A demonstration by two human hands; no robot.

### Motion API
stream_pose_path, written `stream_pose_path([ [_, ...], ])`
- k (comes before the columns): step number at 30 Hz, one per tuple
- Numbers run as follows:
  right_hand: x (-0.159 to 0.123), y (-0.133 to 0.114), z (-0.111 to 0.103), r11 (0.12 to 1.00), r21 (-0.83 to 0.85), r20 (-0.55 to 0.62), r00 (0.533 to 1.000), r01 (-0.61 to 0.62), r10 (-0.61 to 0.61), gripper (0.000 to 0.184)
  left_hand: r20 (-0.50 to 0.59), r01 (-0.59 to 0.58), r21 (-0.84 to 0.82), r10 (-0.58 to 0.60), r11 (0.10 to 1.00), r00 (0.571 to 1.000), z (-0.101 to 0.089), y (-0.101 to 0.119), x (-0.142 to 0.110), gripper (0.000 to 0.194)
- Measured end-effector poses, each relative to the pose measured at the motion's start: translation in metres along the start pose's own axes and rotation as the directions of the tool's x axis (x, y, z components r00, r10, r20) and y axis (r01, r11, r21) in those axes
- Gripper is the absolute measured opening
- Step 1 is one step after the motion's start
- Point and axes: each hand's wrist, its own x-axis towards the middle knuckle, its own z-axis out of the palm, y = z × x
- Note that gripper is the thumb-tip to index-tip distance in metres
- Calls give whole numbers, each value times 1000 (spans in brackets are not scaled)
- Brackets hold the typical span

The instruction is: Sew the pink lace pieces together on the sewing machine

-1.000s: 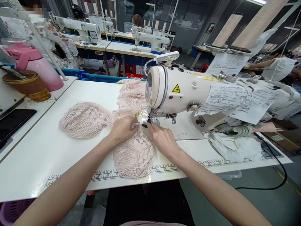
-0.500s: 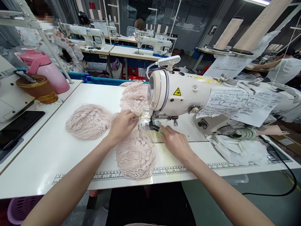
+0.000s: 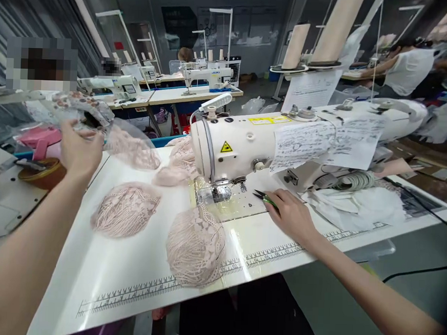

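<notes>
Sewing table (image 3: 106, 276), ruler markings, JUKI machine (image 3: 206, 75)

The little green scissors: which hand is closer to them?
Right. The right hand holds the green scissors beside the sewing machine; the left hand is raised far off, across the table.

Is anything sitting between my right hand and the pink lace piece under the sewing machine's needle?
Nothing visible blocks it. The right hand, holding green-handled thread snips, faces bare machine bed up to the pink lace piece.
</notes>
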Motion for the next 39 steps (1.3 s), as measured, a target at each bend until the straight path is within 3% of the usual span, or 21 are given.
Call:
stream_pose_path([
  [1, 0, 0, 1, 1000, 3, -9, 1000, 3, -3, 40, 40, 56, -80, -53, 995, 998, 0, 3, -13, 55],
  [3, -1, 2, 2, 1000, 0, -19, 1000, 16, -16, 39, 270, 2, -223, 59, 975, 961, 7, 16, -48, 43],
  [5, -1, 4, 3, 1000, -5, -24, 999, 23, -23, 38, 465, -82, -322, 232, 943, 854, 22, 38, -88, 24],
  [7, -1, 5, 2, 1000, 1, -24, 999, 26, -26, 38, 584, -122, -394, 350, 911, 732, 41, 62, -123, 25],
  [8, -2, 5, 2, 1000, 7, -24, 999, 26, -26, 38, 613, -126, -404, 370, 906, 698, 51, 74, -137, 27],
  [12, -3, 6, 1, 999, 26, -28, 999, 33, -33, 37, 661, -148, -364, 367, 919, 654, 81, 107, -163, 27],
  [16, -3, 7, 1, 999, 29, -37, 998, 42, -41, 35, 696, -176, -328, 364, 928, 619, 83, 112, -156, 24],
  [20, -3, 9, 0, 999, 32, -48, 998, 41, -40, 34, 692, -171, -279, 321, 945, 647, 49, 95, -141, 29],
  [22, -4, 10, 0, 998, 38, -55, 998, 46, -44, 33, 697, -176, -244, 299, 954, 652, 17, 77, -139, 30],
  [24, -5, 12, 1, 997, 55, -64, 997, 51, -48, 33, 735, -185, -211, 280, 960, 618, -21, 50, -146, 31],
  [25, -5, 13, 2, 996, 69, -70, 996, 54, -49, 33, 766, -187, -190, 265, 964, 585, -40, 35, -153, 31],
  [26, -5, 14, 3, 995, 88, -79, 996, 57, -50, 33, 834, -185, -153, 227, 971, 502, -59, 18, -163, 30],
  [28, -6, 17, 5, 990, 126, -103, 994, 61, -48, 34, 953, -161, -74, 118, 984, 279, -93, -13, -185, 27],
  [29, -7, 19, 6, 988, 139, -119, 992, 63, -47, 35, 967, -152, 9, 30, 988, 252, -107, -26, -196, 24],
  [30, -7, 20, 7, 987, 144, -137, 989, 66, -46, 36, 944, -154, 106, -51, 982, 325, -119, -34, -206, 30],
  [31, -7, 21, 7, 987, 146, -154, 987, 72, -49, 37, 893, -168, 187, -96, 968, 439, -128, -39, -214, 40],
  [32, -8, 22, 8, 986, 145, -170, 984, 78, -53, 37, 847, -168, 239, -120, 957, 519, -134, -38, -221, 40],
  [33, -8, 23, 9, 986, 144, -181, 982, 87, -60, 37, 825, -166, 242, -113, 956, 553, -138, -33, -225, 34],
  [35, -9, 23, 10, 983, 150, -196, 978, 106, -75, 37, 828, -159, 158, -43, 974, 560, -136, -11, -229, 36],
  [36, -9, 23, 10, 982, 154, -201, 976, 114, -81, 36, 826, -144, 96, 2, 985, 563, -131, 4, -229, 41],
  [39, -11, 22, 12, 979, 154, -221, 971, 130, -94, 35, 746, -68, -185, 185, 980, 640, -102, 49, -222, 31],
])
